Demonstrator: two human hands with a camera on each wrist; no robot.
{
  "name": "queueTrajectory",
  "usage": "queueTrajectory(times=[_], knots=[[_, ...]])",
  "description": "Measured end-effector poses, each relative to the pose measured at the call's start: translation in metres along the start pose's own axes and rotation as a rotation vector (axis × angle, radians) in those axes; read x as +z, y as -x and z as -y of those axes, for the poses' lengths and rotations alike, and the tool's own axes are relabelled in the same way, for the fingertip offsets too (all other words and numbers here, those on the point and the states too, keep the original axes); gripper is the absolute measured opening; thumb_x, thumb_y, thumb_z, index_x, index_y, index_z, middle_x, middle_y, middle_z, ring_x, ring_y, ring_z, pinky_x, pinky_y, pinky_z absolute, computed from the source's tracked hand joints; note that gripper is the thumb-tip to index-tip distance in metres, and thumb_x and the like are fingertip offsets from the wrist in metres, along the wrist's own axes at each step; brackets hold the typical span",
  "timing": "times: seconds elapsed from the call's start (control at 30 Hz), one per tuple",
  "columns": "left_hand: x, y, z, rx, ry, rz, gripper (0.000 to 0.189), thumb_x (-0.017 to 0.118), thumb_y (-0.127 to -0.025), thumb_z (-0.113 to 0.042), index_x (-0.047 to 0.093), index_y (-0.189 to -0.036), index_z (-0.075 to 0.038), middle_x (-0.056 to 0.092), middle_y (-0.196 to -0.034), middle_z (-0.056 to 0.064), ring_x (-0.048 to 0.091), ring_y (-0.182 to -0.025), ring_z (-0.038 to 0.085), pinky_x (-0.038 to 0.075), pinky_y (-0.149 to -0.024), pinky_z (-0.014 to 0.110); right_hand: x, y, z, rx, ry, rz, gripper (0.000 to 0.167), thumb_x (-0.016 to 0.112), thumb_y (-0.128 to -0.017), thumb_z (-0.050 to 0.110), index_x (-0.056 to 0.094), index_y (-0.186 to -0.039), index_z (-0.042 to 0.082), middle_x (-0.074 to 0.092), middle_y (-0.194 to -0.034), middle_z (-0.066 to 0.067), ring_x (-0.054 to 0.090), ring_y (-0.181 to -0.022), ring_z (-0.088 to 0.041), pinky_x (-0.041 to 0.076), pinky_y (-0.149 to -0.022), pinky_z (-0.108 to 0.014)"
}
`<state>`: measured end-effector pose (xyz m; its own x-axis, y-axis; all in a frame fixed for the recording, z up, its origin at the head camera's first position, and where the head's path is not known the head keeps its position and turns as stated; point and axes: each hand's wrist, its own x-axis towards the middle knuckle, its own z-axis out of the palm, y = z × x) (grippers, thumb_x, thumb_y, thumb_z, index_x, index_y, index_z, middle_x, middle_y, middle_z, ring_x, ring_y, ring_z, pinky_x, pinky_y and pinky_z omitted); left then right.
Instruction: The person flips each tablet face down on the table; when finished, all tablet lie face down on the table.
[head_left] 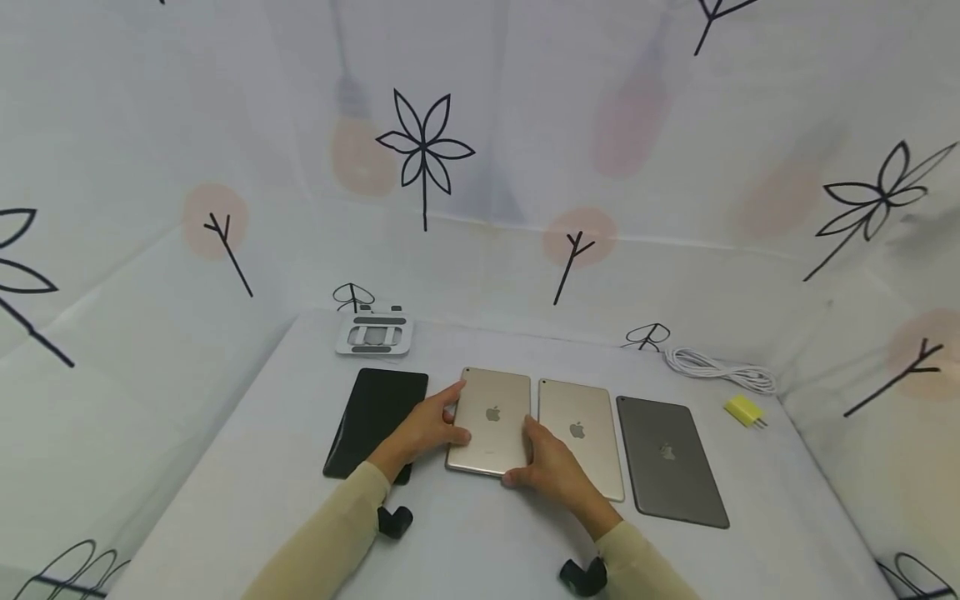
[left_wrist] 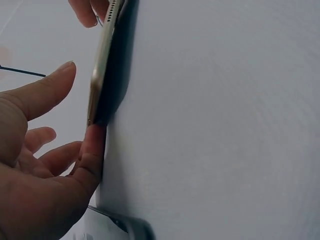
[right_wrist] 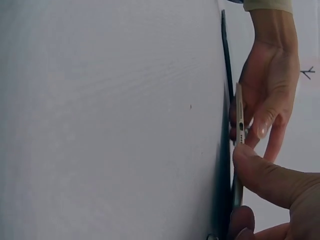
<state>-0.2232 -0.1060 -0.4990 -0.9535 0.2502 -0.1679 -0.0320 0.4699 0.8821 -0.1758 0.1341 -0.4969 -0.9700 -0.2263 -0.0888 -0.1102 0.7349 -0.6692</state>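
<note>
Both hands hold a gold tablet (head_left: pixel 491 392), its back with the apple logo facing up. At its left edge, my left hand (head_left: pixel 423 427) has the thumb over the back and the fingers at the edge. My right hand (head_left: pixel 558 468) grips the lower right corner, with the thumb on the near edge. In the left wrist view, the tablet (left_wrist: pixel 102 65) is tilted, a dark shadow beneath it and a fingertip under its corner. The right wrist view shows the right thumb (right_wrist: pixel 260 172) against the edge with the charging port.
A black tablet (head_left: pixel 375 417) lies left, partly under the left forearm. To the right lie a second gold tablet (head_left: pixel 577 404) and a dark grey one (head_left: pixel 667 475). Farther back are a white folding stand (head_left: pixel 375 350), a coiled white cable (head_left: pixel 720 371) and a yellow plug adapter (head_left: pixel 744 408).
</note>
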Motion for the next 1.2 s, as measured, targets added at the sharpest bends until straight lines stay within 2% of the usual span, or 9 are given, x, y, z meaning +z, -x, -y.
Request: queueTrajectory(times=[0.27,0.43,0.53,0.93,1.07,1.2], knots=[[0.002,0.001,-0.003,-0.021,-0.035,0.011,0.094,0.086,-0.081,-0.016,0.035,-0.160,-0.024,0.054,-0.145,0.008,0.054,-0.102,0.021,0.046,-0.085,0.036,0.005,0.000,-0.001,-0.020,0.083,-0.021,0.104,0.094,-0.070,0.017,0.036,-0.149,-0.015,0.047,-0.149,-0.032,0.045,-0.140,-0.045,0.038,-0.114,-0.054],[0.003,0.001,-0.004,-0.034,-0.047,0.018,0.093,0.086,-0.082,-0.018,0.036,-0.160,-0.025,0.060,-0.122,0.008,0.053,-0.104,0.023,0.046,-0.088,0.040,0.004,0.001,0.001,-0.025,0.110,-0.030,0.103,0.094,-0.069,0.017,0.037,-0.147,-0.016,0.050,-0.145,-0.033,0.049,-0.136,-0.047,0.041,-0.111,-0.055],[0.004,0.000,-0.003,-0.036,-0.037,0.024,0.092,0.086,-0.082,-0.020,0.037,-0.160,-0.025,0.059,-0.116,0.008,0.052,-0.106,0.024,0.045,-0.091,0.042,0.004,0.002,0.002,-0.023,0.123,-0.029,0.102,0.094,-0.070,0.018,0.037,-0.147,-0.016,0.050,-0.146,-0.033,0.050,-0.136,-0.046,0.042,-0.111,-0.055],[0.008,0.003,-0.001,-0.047,-0.020,0.048,0.092,0.086,-0.082,-0.022,0.037,-0.160,-0.024,0.057,-0.133,0.015,0.051,-0.117,0.029,0.043,-0.105,0.052,0.006,0.003,0.000,-0.014,0.130,-0.032,0.102,0.094,-0.069,0.019,0.039,-0.147,-0.016,0.051,-0.146,-0.032,0.051,-0.135,-0.045,0.043,-0.110,-0.054],[0.007,0.004,-0.001,-0.041,0.000,0.057,0.090,0.084,-0.084,-0.024,0.036,-0.160,-0.024,0.055,-0.138,0.016,0.051,-0.120,0.029,0.043,-0.105,0.053,0.006,0.003,0.001,-0.016,0.119,-0.035,0.101,0.094,-0.069,0.018,0.040,-0.147,-0.015,0.051,-0.146,-0.031,0.050,-0.136,-0.045,0.042,-0.111,-0.053],[-0.002,0.012,-0.001,-0.015,0.041,0.038,0.084,0.080,-0.088,-0.027,0.036,-0.160,-0.021,0.052,-0.146,0.016,0.053,-0.123,0.030,0.047,-0.102,0.053,0.003,0.003,0.002,-0.021,0.099,-0.030,0.099,0.093,-0.071,0.019,0.039,-0.148,-0.014,0.048,-0.149,-0.030,0.046,-0.139,-0.044,0.039,-0.113,-0.053]])
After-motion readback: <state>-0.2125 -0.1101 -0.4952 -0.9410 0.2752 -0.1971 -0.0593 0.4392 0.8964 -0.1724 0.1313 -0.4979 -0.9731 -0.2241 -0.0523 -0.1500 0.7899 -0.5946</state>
